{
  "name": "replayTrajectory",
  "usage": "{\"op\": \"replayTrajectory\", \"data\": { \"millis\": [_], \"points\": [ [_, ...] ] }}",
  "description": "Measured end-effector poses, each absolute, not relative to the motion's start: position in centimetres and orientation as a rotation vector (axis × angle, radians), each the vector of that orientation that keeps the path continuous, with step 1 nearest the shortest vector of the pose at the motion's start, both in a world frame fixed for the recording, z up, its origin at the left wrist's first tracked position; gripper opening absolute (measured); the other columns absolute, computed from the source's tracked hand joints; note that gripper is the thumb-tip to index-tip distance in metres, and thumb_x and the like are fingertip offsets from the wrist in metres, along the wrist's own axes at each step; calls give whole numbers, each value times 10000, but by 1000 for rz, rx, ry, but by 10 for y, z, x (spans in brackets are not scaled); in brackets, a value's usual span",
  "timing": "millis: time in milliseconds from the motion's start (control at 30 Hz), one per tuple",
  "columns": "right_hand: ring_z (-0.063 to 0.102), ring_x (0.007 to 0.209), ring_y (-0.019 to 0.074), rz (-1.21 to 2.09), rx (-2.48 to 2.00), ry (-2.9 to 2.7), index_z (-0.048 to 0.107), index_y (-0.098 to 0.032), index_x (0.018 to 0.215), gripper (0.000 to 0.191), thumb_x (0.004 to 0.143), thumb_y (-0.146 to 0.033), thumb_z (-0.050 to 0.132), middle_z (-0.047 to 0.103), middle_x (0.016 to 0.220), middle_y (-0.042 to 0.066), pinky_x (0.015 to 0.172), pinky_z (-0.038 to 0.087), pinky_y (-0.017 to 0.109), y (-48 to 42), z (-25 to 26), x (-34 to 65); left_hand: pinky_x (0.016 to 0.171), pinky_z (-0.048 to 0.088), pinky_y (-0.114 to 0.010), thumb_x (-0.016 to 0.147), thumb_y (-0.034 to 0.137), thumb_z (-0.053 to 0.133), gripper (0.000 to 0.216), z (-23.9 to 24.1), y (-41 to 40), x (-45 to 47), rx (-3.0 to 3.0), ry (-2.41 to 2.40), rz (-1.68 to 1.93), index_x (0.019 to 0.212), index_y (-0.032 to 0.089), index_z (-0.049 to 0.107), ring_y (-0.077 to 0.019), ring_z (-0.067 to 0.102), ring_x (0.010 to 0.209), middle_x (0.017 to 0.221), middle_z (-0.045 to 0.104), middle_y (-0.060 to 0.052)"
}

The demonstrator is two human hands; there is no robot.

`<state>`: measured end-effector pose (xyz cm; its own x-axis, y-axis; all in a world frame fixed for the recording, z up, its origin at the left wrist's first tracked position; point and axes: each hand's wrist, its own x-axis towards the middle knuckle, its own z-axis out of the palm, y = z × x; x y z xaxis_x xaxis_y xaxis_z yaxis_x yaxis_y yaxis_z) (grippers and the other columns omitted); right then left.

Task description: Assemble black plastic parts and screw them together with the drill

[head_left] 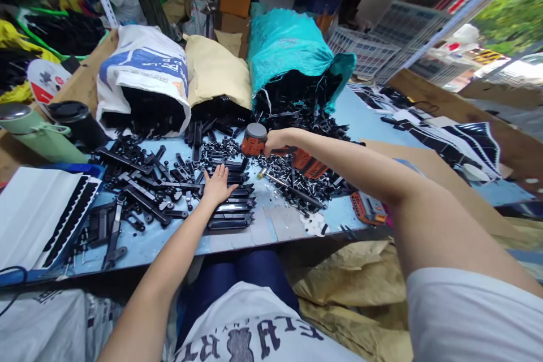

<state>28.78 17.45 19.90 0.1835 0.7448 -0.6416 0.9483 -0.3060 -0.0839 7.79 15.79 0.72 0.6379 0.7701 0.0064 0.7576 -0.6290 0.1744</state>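
My left hand [218,184] lies with fingers spread on a row of long black plastic parts [231,220], set side by side near the table's front edge. My right hand [278,140] is wrapped around the handle of an orange cordless drill [253,146], its round grey end facing up. The drill's tip is hidden from me. Beneath and beside the drill lies a heap of small screws [278,172]. A rod-shaped tool with a brass-coloured end [292,189] rests across the screws. Left of the row, loose black parts [144,192] are piled up.
Along the back lie a white bag [144,62], a tan bag [218,68] and a teal bag [288,39], open towards me with black parts inside. A green tumbler [38,136] and black cup [78,121] stand left. At right are a battery [368,207] and cardboard [424,181].
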Motion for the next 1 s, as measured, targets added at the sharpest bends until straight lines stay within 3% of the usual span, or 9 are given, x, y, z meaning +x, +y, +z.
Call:
{"op": "replayTrajectory", "data": {
  "millis": [333, 700, 867, 1000],
  "points": [
    [576, 540, 163, -548, 1926, 1759, 669, -100, 782, 212, 615, -229, 652, 590, 551, 24, 481, 424, 238, 164, 214, 266, 1066, 136, -596, 866, 611, 214, 734, 11, 157, 78, 2676, 1277, 103, 1428, 139, 239, -289, 110, 1392, 1504, 185, -119],
    [597, 610, 186, -630, 1862, 1780, 661, -116, 839, 287, 581, -240, 687, 624, 635, 46, 527, 430, 253, 145, 210, 252, 1068, 52, -618, 867, 593, 254, 711, 19, 151, 79, 2670, 1279, 147, 1406, 131, 288, -285, 144, 1384, 1493, 218, -127],
    [616, 707, 233, -478, 1853, 1845, 665, -135, 748, 233, 565, -272, 707, 616, 621, 68, 592, 436, 277, 126, 216, 247, 1117, 86, -495, 816, 690, 234, 835, 19, 102, 79, 2652, 1119, 131, 1398, 96, 304, -280, 108, 1394, 1486, 233, -152],
    [614, 651, 231, -442, 1786, 1813, 670, -146, 756, 224, 580, -284, 679, 611, 601, 64, 568, 426, 286, 106, 220, 245, 1126, 94, -456, 778, 735, 255, 928, 9, 70, 77, 2626, 1092, 156, 1401, 48, 274, -294, 104, 1392, 1490, 208, -172]
  ]
}}
